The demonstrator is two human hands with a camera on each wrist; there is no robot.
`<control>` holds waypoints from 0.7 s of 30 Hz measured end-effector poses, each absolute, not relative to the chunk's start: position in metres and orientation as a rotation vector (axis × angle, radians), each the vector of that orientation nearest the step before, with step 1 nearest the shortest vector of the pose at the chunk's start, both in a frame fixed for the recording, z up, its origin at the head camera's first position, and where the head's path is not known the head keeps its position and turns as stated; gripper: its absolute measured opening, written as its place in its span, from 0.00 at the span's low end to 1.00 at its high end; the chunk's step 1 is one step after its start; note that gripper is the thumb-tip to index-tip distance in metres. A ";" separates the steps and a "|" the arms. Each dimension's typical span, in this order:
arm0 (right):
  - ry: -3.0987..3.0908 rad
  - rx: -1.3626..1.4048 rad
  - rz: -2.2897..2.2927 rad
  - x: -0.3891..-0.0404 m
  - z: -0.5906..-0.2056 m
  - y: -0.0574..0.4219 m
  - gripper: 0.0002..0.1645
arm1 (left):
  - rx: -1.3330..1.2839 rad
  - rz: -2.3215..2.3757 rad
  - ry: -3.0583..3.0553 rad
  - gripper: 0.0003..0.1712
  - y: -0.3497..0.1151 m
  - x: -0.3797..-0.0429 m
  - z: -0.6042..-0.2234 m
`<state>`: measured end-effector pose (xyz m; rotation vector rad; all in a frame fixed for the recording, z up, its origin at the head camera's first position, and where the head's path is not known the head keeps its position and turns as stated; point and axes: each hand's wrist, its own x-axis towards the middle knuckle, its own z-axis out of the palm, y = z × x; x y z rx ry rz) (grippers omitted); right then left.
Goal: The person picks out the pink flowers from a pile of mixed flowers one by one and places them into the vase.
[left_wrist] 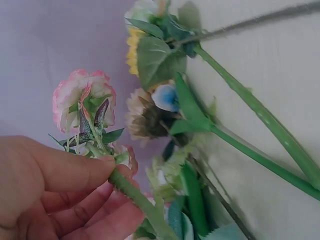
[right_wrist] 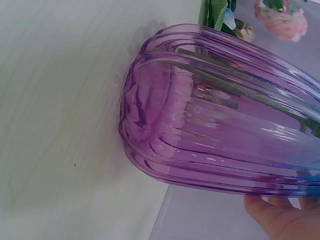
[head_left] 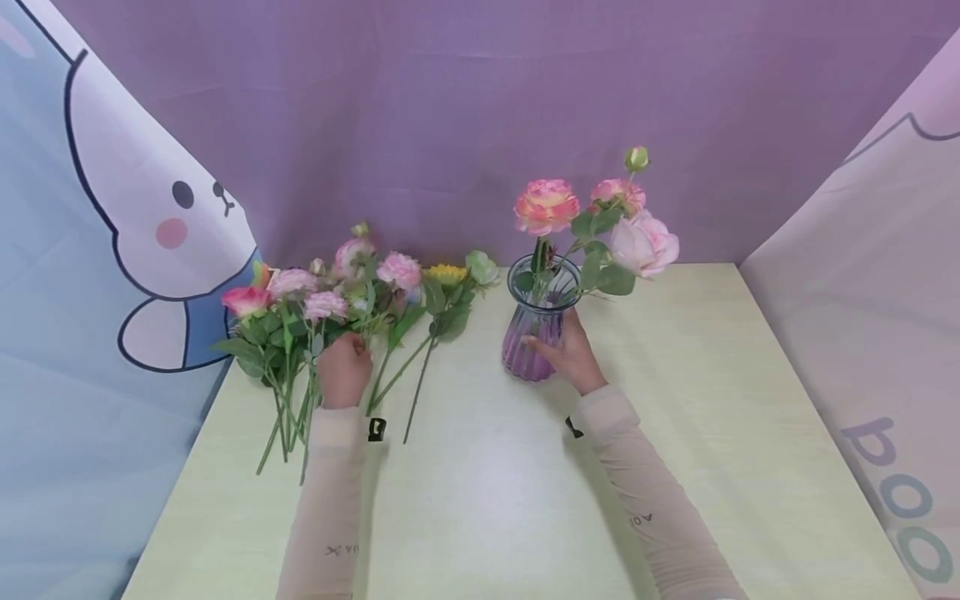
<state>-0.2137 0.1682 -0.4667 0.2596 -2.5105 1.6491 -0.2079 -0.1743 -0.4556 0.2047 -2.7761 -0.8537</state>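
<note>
In the left wrist view, my left hand (left_wrist: 65,190) pinches the green stem (left_wrist: 132,192) of a pink-and-white flower (left_wrist: 84,100) between thumb and fingers. From the head view, this left hand (head_left: 345,371) is over the pile of flowers on the left. My right hand (head_left: 573,354) holds the side of a ribbed glass vase (head_left: 528,342), purple below and bluish at the rim, which stands upright on the table. A pink-orange flower (head_left: 547,207) and a pale pink rose (head_left: 645,243) on a leafy branch stand in it. Stems show through the glass (right_wrist: 215,120) in the right wrist view.
Several loose flowers lie left on the pale table (head_left: 480,517), among them a deep pink rose (head_left: 246,301) and a yellow flower (head_left: 447,275). A purple cloth (head_left: 450,125) hangs behind; printed cloths flank both sides.
</note>
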 end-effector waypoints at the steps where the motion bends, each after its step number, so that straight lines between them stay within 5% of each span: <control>1: -2.511 0.259 1.649 -0.214 -0.467 0.168 0.60 | 0.197 -0.865 -2.765 0.11 -0.173 -0.207 -0.454; 21: -2.517 0.273 1.621 -0.214 -0.467 0.169 0.59 | -0.003 -1.266 -2.395 0.10 -0.139 -0.189 -0.415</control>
